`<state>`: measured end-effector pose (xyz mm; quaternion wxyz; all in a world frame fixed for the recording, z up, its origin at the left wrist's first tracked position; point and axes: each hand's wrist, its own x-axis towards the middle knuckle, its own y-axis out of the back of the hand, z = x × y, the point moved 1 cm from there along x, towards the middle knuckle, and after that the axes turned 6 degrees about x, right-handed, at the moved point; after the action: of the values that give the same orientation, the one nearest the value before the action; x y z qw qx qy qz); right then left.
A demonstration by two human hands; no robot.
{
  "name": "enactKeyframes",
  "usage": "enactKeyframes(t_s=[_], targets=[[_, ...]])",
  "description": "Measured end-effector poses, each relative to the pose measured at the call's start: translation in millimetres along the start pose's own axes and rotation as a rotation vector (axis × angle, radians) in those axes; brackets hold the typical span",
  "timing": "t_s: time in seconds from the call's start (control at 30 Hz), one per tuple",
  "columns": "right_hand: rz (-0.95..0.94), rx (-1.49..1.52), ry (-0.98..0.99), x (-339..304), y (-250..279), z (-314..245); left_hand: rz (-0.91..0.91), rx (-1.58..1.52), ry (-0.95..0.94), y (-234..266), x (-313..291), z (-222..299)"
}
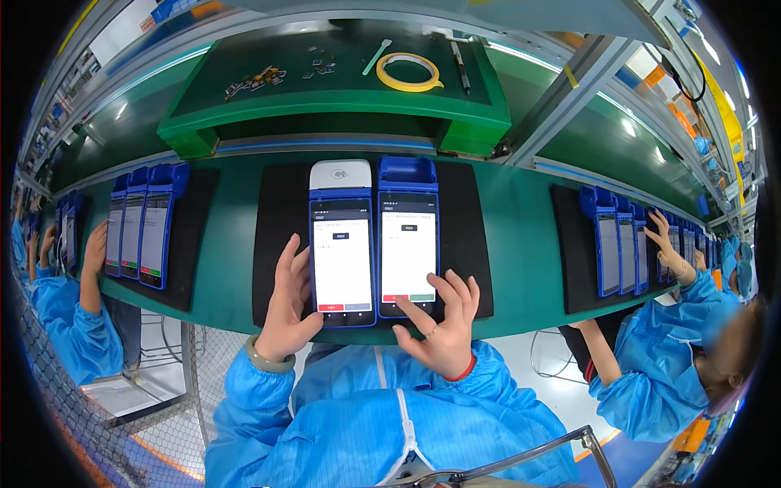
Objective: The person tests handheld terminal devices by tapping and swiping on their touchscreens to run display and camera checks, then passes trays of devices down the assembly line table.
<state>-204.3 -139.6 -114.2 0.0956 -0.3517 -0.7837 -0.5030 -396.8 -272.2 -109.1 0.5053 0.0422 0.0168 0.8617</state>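
Observation:
Two blue handheld payment terminals lie side by side on a black mat [277,211], their screens lit white. The left terminal [342,260] has a white top cover; the right terminal [409,252] has a blue top with an open recess. My left hand [290,297] rests along the left terminal's left edge, fingers apart, thumb near its lower corner. My right hand [443,325] is over the lower part of the right terminal, fingers spread, a fingertip at the red button on its screen. Neither hand grips anything.
A green raised shelf [325,102] behind holds a yellow tape roll [409,72], a pen [461,67], a light-green stick [377,57] and small loose parts [256,81]. More terminals stand on mats at left [154,236] and right [606,252], where co-workers in blue smocks reach in.

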Motion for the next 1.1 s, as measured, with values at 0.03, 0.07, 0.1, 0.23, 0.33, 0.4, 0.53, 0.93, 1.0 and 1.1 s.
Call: enactKeyframes(t_s=[0.03,0.07,0.1,0.23,0.33,0.4,0.53,0.93,1.0,1.1], targets=[[-0.015,-0.031,-0.002,1.9,-0.5,-1.3,0.004,0.0,0.0,0.3,-0.4,0.8],[-0.029,-0.062,-0.004,3.3,-0.9,-2.1,-0.004,0.0,0.007,0.4,-0.4,1.9],[-0.019,-0.04,-0.019,2.2,0.4,-1.5,-0.012,-0.001,0.014,0.3,-0.3,2.6],[0.044,-0.001,-0.058,-6.3,7.9,5.0,0.013,0.046,0.029,-1.7,-0.8,3.3],[0.063,-0.019,-0.074,-9.5,10.6,11.0,0.01,0.06,0.047,-2.0,-0.4,2.9],[0.096,0.001,-0.092,-9.1,13.5,12.7,0.02,0.064,0.045,-1.4,-1.3,2.4],[0.137,0.04,-0.113,-12.6,10.6,17.8,-0.002,0.068,0.01,-0.2,-1.4,1.6],[0.152,0.053,-0.053,-11.3,7.1,16.8,-0.035,0.032,0.021,2.5,-1.0,1.6],[0.128,0.038,-0.038,-10.3,7.1,14.4,-0.041,0.033,0.015,3.4,-1.8,-0.4],[0.106,0.062,-0.016,-9.0,5.0,8.9,-0.055,0.028,0.006,4.6,-1.8,-0.5]])
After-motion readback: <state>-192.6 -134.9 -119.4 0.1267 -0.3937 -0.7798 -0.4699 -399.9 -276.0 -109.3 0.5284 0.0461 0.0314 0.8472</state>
